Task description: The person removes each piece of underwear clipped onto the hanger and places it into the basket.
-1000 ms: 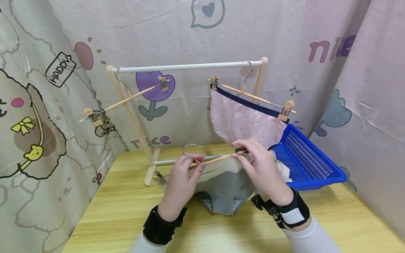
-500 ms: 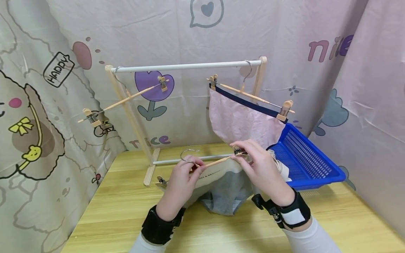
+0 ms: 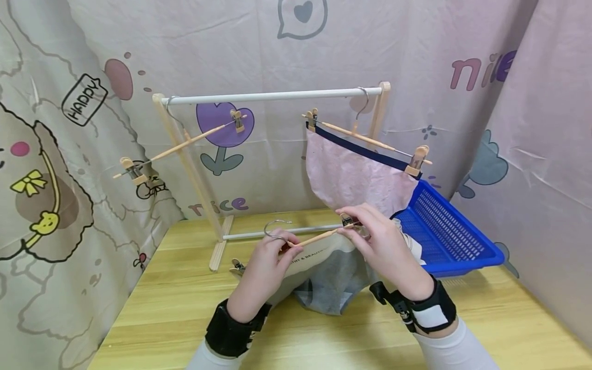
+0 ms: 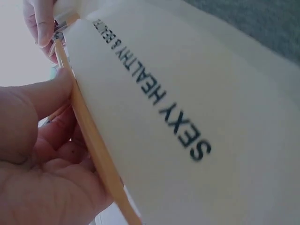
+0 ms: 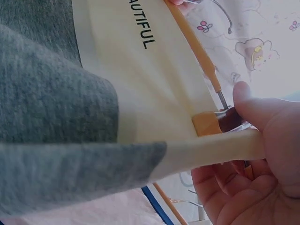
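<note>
A pair of grey underwear with a cream printed waistband hangs from a wooden clip hanger above the table. My left hand holds the hanger at the middle of its bar, below the metal hook. At the bar's right end, my right hand pinches the clip, whose jaws are on the waistband. In the right wrist view the side of the waistband lies between thumb and fingers. The far-left clip sits by the other end of the waistband, partly hidden by my left hand.
Behind stands a small rack with a white rail. An unloaded clip hanger hangs at its left, and pink underwear hangs on another at its right. A blue basket with white cloth stands at the right of the wooden table.
The left hand has lowered slightly with the hanger's hook end, and the left side of the grey underwear has shifted with it. The right hand stays at the right clip.
</note>
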Demonstrator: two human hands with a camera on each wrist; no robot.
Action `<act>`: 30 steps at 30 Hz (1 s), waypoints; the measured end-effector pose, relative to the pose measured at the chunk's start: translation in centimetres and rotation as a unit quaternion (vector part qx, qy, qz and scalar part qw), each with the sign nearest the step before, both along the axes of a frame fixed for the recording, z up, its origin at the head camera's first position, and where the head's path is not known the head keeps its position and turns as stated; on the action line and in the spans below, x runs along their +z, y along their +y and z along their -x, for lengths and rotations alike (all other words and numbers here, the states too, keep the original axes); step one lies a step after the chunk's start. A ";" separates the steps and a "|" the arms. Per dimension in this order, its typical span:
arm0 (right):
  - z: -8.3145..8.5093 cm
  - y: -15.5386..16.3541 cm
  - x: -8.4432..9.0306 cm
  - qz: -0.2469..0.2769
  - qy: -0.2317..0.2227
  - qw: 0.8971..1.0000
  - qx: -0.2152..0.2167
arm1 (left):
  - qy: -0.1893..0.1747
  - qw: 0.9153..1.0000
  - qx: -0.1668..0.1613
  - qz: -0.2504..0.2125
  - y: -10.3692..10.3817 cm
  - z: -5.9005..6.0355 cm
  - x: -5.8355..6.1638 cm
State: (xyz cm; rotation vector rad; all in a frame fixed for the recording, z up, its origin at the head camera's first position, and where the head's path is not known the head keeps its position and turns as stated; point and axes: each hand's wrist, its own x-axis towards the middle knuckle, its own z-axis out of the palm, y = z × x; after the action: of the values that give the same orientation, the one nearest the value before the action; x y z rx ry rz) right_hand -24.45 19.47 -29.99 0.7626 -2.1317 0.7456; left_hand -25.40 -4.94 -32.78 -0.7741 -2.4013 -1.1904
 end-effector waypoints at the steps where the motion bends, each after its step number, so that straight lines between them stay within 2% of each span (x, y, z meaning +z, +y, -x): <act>1: 0.0 0.0 0.0 0.000 -0.002 1.000 0.001 | 0.002 1.000 0.001 -0.001 0.0 0.0 0.0; 13: -0.5 0.0 0.1 0.019 -0.013 1.000 -0.008 | 0.032 0.999 0.014 -0.003 0.2 -0.3 0.0; 21: -0.4 0.0 0.1 0.039 -0.006 0.999 0.014 | 0.068 0.998 0.018 0.006 0.4 -0.2 0.0; 30: -0.2 -0.2 -0.1 0.050 0.008 0.998 0.025 | 0.083 0.996 0.016 0.001 0.5 0.0 0.0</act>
State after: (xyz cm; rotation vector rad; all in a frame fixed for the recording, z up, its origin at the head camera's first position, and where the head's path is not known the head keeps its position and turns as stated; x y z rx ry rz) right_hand -24.22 19.29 -30.11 0.7685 -2.0502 0.8638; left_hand -25.36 -4.49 -32.79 -0.7999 -2.2714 -1.0670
